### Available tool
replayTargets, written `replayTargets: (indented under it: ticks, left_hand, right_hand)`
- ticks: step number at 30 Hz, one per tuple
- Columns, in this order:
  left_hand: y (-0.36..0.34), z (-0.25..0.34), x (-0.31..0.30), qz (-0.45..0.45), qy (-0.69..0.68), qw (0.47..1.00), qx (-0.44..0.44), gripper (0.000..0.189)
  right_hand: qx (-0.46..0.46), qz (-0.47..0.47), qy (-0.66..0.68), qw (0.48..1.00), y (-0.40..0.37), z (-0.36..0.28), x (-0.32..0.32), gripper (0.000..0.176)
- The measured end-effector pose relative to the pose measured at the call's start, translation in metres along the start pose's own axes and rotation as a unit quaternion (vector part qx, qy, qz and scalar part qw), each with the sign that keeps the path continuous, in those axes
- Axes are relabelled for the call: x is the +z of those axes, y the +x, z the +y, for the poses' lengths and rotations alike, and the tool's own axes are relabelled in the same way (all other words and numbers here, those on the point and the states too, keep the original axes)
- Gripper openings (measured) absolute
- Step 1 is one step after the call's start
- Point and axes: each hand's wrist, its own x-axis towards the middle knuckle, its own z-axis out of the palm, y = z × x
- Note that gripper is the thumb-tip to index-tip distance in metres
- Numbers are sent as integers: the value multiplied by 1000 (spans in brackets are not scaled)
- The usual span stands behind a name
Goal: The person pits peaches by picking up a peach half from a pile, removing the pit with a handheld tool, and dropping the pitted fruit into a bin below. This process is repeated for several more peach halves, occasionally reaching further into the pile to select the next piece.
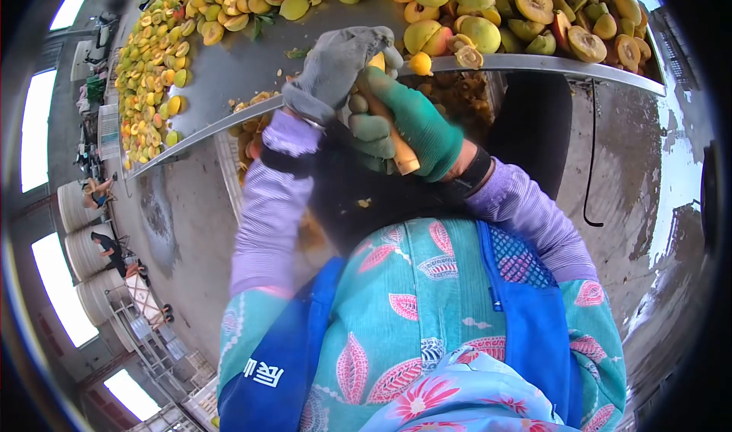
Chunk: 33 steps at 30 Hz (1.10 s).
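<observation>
Gloved in grey fabric, left hand (335, 70) is curled tight around a small yellow fruit (376, 61), of which only a sliver shows between the fingers. Right hand (415, 123), in a green glove, grasps a pale wooden-handled tool (398, 144); its working end is hidden where the two hands meet, touching each other just at the near edge of the long grey metal table (252, 66). One small round yellow piece (420, 64) sits on that edge beside the hands. Heaps of yellow-green whole and halved fruit (488, 12) cover the tabletop beyond.
</observation>
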Motion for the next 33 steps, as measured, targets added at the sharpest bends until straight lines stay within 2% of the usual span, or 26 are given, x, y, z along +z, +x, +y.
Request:
replayTargets:
  ticks: [2,4,5,6,7,8,9,11,13,14,15,16,17,18,19,21,22,23,26,27,28,29,30,31,32,33]
  left_hand:
    - [0,7,-6,-79,117,986,91,17]
    - [1,16,-10,-119,216,939,241,19]
    - [-4,11,-3,-46,167,955,241,19]
    - [-9,10,3,-34,-55,987,149,20]
    - [-15,9,9,-19,-274,960,45,22]
    - [-20,4,13,2,-480,875,-62,23]
    - [-27,-11,17,149,-559,813,-65,30]
    - [-67,-17,11,278,-428,860,-23,26]
    - [-118,-22,-14,322,-358,876,-14,25]
    - [-142,-36,-42,304,-359,882,-25,26]
    - [-154,-53,-73,366,-68,914,-163,26]
    - [-164,-64,-90,394,229,843,-287,26]
    - [-161,-57,-83,385,286,846,-234,29]
    - [-144,-46,-79,375,340,846,-171,31]
    - [-122,-32,-71,362,389,841,-105,33]
    - [-60,0,-39,269,263,923,-74,39]
    - [-29,-6,-29,231,375,898,-11,42]
    - [-1,-13,-23,189,481,855,54,45]
    - [52,-22,-20,5,581,814,-2,54]
    - [49,-23,-32,-21,449,893,-4,56]
    - [46,-23,-44,-45,306,951,-15,59]
    - [27,-22,-44,-16,55,997,-50,60]
    - [15,-24,-48,20,-200,976,-84,61]
    - [9,-34,-55,-14,-339,935,-98,64]
    - [-2,-28,-46,4,-371,925,-77,54]
    - [-15,-20,-31,21,-403,913,-55,46]
  right_hand:
    - [-8,7,-56,998,-4,4,1,34]
    - [5,-48,61,997,-2,3,6,35]
    - [8,-90,111,990,0,2,4,35]
    - [11,-132,164,977,1,3,1,35]
    - [19,-148,143,978,3,3,-3,36]
    - [24,-157,137,978,5,5,0,37]
    - [35,-163,132,977,4,6,6,37]
    - [68,-153,140,976,1,10,15,40]
    - [89,-113,75,987,-14,7,15,38]
    - [91,-94,18,991,-22,1,13,36]
    - [93,-72,-45,992,-29,-11,11,34]
    - [111,-33,-5,993,-22,-11,-19,31]
    - [99,63,59,991,-20,-10,-32,33]
    - [80,156,116,978,-18,-12,-38,34]
    - [57,208,91,972,-20,-8,-32,33]
    - [66,170,32,983,-28,-10,-27,34]
    - [65,151,2,986,-32,-12,-23,34]
    - [44,219,-34,974,-37,-16,-10,36]
    - [-49,262,-73,961,-42,-23,-6,37]
    - [-81,276,-149,946,-43,-26,-5,36]
    - [-110,288,-220,925,-42,-26,-4,34]
    - [-137,298,-287,900,-39,-26,-3,33]
    - [-143,301,-342,879,-33,-25,-1,34]
    - [-143,302,-397,855,-26,-25,2,34]
    - [-140,300,-455,826,-19,-25,2,35]
    - [-246,233,-574,746,-8,-21,-15,38]
